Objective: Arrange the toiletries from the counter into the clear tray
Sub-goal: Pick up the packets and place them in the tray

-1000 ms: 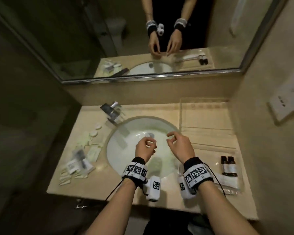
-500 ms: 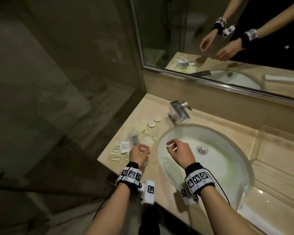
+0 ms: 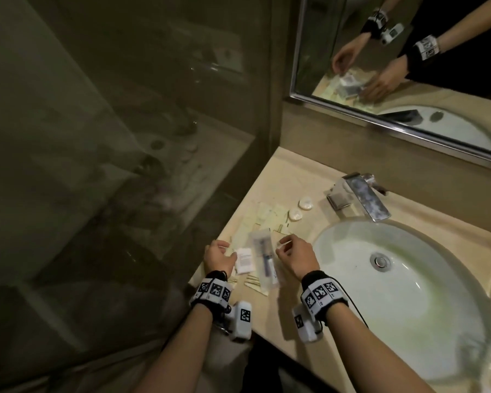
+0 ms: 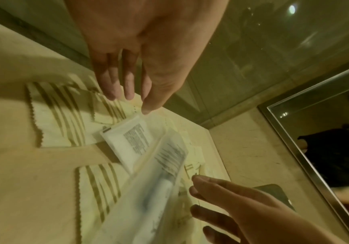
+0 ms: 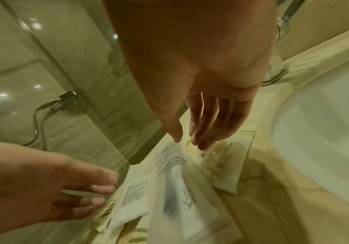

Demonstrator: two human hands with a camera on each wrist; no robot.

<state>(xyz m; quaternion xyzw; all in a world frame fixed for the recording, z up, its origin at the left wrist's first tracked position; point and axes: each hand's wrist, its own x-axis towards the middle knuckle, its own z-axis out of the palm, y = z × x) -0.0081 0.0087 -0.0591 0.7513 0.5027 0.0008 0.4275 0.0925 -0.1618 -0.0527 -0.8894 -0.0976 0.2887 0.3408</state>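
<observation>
Picking-up step: both hands hover with loose, empty fingers, left hand [image 3: 219, 256] and right hand [image 3: 294, 258], the long packet [image 3: 264, 259] between their fingertips; next they need to pinch its edges and lift

You see a long clear sachet [image 3: 264, 260] with a dark tube inside lying flat on the bench [image 3: 298, 171], a small white printed sachet [image 3: 245, 260] just to its left. Striped cream sachets [image 4: 63, 115] lie under and around them; two round white pieces [image 3: 300, 209] sit farther back.
</observation>
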